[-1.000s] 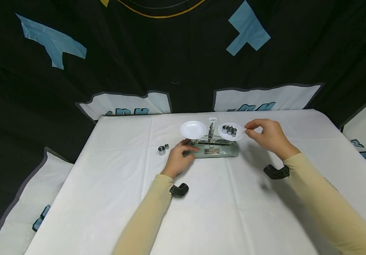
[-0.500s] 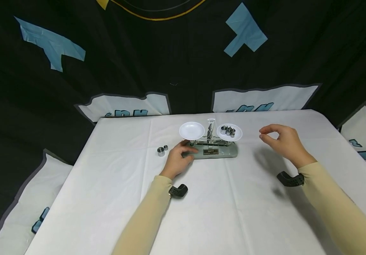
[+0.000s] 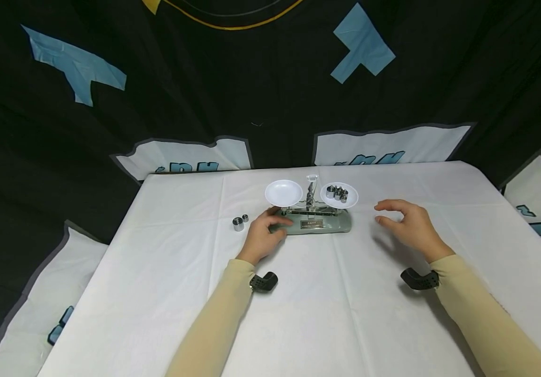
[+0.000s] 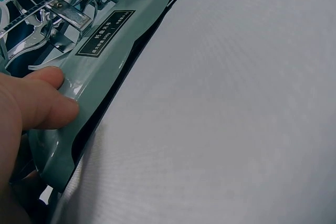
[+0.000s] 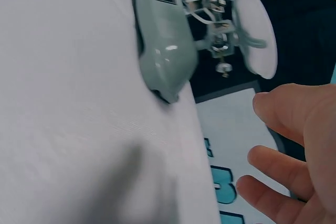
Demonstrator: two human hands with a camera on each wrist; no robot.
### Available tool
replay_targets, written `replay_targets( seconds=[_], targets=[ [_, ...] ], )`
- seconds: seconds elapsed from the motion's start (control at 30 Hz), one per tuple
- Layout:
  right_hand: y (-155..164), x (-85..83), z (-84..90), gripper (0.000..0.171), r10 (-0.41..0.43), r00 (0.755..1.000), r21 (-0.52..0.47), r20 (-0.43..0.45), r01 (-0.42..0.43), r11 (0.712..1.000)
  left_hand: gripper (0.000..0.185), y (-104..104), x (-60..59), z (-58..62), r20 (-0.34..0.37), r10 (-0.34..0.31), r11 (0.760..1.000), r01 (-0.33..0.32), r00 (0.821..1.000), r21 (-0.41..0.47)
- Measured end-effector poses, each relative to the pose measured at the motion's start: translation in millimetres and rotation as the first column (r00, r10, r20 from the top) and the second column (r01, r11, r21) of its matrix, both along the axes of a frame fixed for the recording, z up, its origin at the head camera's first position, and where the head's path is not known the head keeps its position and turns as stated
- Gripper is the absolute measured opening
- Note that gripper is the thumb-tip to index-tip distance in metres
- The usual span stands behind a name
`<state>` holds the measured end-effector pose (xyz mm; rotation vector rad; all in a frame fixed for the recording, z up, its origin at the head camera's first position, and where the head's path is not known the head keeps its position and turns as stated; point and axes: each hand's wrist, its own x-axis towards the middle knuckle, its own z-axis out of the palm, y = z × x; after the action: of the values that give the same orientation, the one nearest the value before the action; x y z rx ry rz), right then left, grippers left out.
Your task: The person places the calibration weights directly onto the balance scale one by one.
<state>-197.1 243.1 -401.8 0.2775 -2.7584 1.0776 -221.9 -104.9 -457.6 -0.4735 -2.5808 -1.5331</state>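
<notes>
Balance (image 3: 315,216) should be steadied by the gripping left hand (image 3: 263,238), its loaded pan (image 3: 352,197) untouched by the spread, empty right hand (image 3: 410,225).

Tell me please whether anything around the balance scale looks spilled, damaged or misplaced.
No spill or damage shows. Two metal weights stand on the tablecloth left of the balance scale, perhaps odd because the others sit on its right pan.

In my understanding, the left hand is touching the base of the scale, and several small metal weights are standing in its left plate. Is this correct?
Only the plate is wrong: several small metal weights are standing in the right plate, as the head view shows. The left hand is indeed touching the base.
</notes>
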Motion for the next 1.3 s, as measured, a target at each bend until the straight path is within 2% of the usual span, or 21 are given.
replay_targets(
  seconds=[0.33, 0.43, 0.63, 0.93, 1.3],
  targets=[
    [-14, -7.1, -25.9, 0.025, 0.068, 0.997, -0.069, -0.038, -0.071, 0.995, 0.024, 0, 0.1, -0.2, -0.004, 0.001, 1.000, -0.001, 1.000, -0.001],
    [-20, -9.7, -31.2, 0.027, 0.077, 0.997, -0.086, -0.024, -0.078, 0.993, 0.024, 0, 0.1, -0.6, -0.011, 0.000, 1.000, 0.000, 1.000, 0.003],
    [-34, -14.0, -36.1, 0.028, 0.101, 0.995, -0.129, 0.021, -0.098, 0.987, 0.024, -1, -0.1, -0.4, -0.002, 0.000, 1.000, 0.000, 1.000, 0.001],
    [-50, -24.4, -44.2, 0.027, 0.166, 0.986, -0.206, 0.013, -0.159, 0.965, 0.024, 1, -0.7, 0.5, 0.010, 0.001, 1.000, -0.001, 1.000, -0.021],
    [-61, -26.3, -49.1, 0.027, 0.213, 0.976, -0.265, 0.038, -0.196, 0.944, 0.023, 0, -1.5, -0.5, 0.015, 0.008, 1.000, -0.007, 1.000, -0.030]
  ],
)
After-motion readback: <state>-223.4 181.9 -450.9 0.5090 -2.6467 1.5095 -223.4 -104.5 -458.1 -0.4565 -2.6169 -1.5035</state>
